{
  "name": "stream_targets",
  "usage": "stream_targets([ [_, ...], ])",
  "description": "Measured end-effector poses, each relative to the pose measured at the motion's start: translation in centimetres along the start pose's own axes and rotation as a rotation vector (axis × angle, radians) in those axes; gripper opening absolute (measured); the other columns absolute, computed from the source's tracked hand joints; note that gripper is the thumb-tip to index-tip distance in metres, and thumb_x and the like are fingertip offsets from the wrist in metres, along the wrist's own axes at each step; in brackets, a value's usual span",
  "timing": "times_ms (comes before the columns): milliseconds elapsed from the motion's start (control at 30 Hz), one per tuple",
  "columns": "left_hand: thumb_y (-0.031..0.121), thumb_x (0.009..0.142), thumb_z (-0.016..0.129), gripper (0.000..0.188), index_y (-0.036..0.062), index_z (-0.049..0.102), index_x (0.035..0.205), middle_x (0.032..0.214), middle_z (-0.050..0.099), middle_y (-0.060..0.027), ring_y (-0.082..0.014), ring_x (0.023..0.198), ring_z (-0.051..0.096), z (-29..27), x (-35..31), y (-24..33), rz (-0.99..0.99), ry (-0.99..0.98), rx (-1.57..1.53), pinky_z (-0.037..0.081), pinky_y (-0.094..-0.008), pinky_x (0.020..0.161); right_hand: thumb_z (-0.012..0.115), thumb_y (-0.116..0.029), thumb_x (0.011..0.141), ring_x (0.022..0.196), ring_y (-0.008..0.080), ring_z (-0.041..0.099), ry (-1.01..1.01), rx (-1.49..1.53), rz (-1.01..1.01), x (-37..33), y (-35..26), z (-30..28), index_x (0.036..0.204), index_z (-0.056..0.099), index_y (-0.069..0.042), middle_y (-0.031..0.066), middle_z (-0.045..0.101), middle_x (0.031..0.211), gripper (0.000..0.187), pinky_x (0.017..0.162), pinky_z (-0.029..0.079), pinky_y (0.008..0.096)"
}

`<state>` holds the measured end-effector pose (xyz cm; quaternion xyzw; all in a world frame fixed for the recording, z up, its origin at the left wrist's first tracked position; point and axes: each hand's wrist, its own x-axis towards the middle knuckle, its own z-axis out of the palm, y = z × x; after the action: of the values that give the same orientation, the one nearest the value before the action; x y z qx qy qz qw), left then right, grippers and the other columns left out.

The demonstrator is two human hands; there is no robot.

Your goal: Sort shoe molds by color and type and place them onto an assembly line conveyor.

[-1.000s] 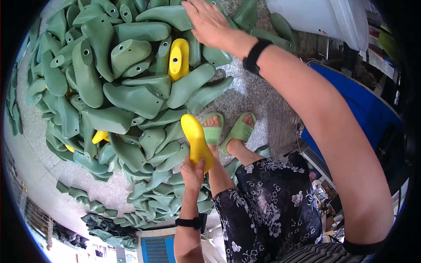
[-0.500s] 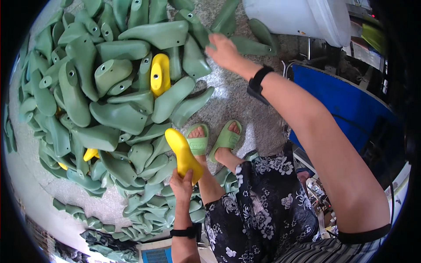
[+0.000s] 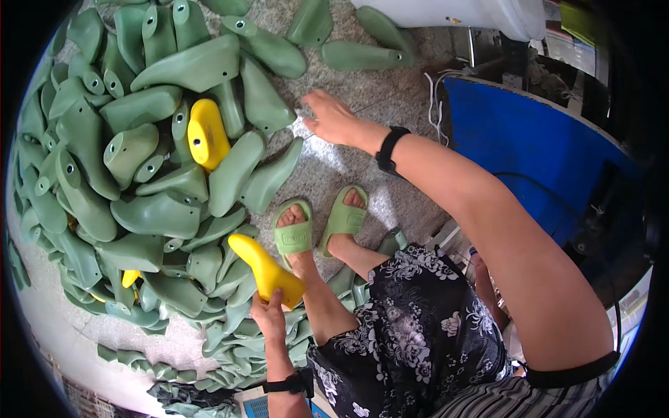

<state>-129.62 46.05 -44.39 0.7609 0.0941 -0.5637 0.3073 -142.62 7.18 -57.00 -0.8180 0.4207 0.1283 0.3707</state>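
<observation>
My left hand [image 3: 270, 312] grips a yellow shoe last [image 3: 263, 268] by its thick heel end, the toe pointing up and to the left. Farther forward, my right hand [image 3: 330, 117] hangs over the floor at the right side of a big pile of green shoe lasts [image 3: 160, 212]; its fingers are apart and hold nothing. Nearest to it is a green last [image 3: 263, 96] on the pile's edge. Among the green ones lies another yellow last [image 3: 208, 134] with a hole in its top. A bit of yellow [image 3: 130, 277] pokes out lower in the heap.
Two green lasts [image 3: 366, 56] lie apart at the far side, near a white container [image 3: 460, 10]. A blue panel [image 3: 529, 150] stands to the right, beside white cords [image 3: 437, 104]. My feet in green slippers [image 3: 293, 237] are on the speckled floor, close to the pile.
My right hand has come back and left, away from the far green lasts, still with nothing in it. The left hand keeps the yellow last. The whole view has shifted.
</observation>
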Motion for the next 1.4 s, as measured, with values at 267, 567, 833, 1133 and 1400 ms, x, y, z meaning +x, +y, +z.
stream_targets([
  [267, 0.014, 0.082, 0.066, 0.027, -0.0059, 0.059, 0.099, 0.080, 0.064, -0.0062, -0.0104, 0.070, 0.055, -0.3, -0.9, 0.3, 0.068, 0.020, 0.144, 0.046, -0.0265, 0.065, 0.063, -0.007, 0.076, 0.102, 0.0357, 0.054, 0.483, -0.597, 0.073, 0.8, 10.9, -10.8, 0.107, 0.055, -0.002, 0.0185, 0.055, 0.106, 0.032, 0.086, 0.044, 0.0463],
  [567, 0.009, 0.083, 0.064, 0.020, -0.0063, 0.058, 0.095, 0.082, 0.063, -0.0067, -0.0116, 0.070, 0.055, 0.0, -2.1, 0.6, -0.008, 0.056, 0.050, 0.046, -0.0261, 0.065, 0.066, -0.032, 0.077, 0.100, 0.0402, 0.056, -0.355, -0.205, 0.059, -2.5, 9.2, -6.6, 0.107, 0.057, 0.003, 0.0239, 0.058, 0.103, 0.047, 0.088, 0.044, 0.0453],
  [833, 0.009, 0.084, 0.063, 0.019, -0.0054, 0.057, 0.097, 0.086, 0.063, -0.0066, -0.0109, 0.074, 0.056, -0.8, -1.9, 0.2, -0.039, -0.007, 0.036, 0.045, -0.0250, 0.068, 0.065, -0.031, 0.080, 0.111, 0.0408, 0.047, 0.584, -0.365, 0.371, 4.2, 17.9, -12.5, 0.124, 0.045, 0.003, 0.0257, 0.048, 0.120, 0.058, 0.092, 0.040, 0.0496],
  [1133, 0.012, 0.086, 0.062, 0.018, -0.0022, 0.059, 0.096, 0.083, 0.062, -0.0058, -0.0114, 0.071, 0.056, -0.8, -3.5, -0.7, -0.156, 0.065, -0.008, 0.045, -0.0249, 0.065, 0.066, -0.042, 0.080, 0.116, 0.0388, 0.044, 0.210, -0.207, 0.151, -0.6, 14.5, -8.1, 0.134, 0.038, -0.002, 0.0239, 0.046, 0.122, 0.073, 0.093, 0.041, 0.0457],
  [1400, 0.011, 0.084, 0.059, 0.024, -0.0028, 0.056, 0.104, 0.088, 0.063, -0.0088, -0.0176, 0.073, 0.062, -2.5, -5.4, -3.3, -0.204, 0.114, -0.079, 0.051, -0.0289, 0.066, 0.071, -0.049, 0.073, 0.118, 0.0351, 0.049, -0.271, 0.198, 0.340, 1.5, 7.7, -5.6, 0.129, 0.041, 0.006, 0.0248, 0.049, 0.127, 0.084, 0.099, 0.040, 0.0393],
])
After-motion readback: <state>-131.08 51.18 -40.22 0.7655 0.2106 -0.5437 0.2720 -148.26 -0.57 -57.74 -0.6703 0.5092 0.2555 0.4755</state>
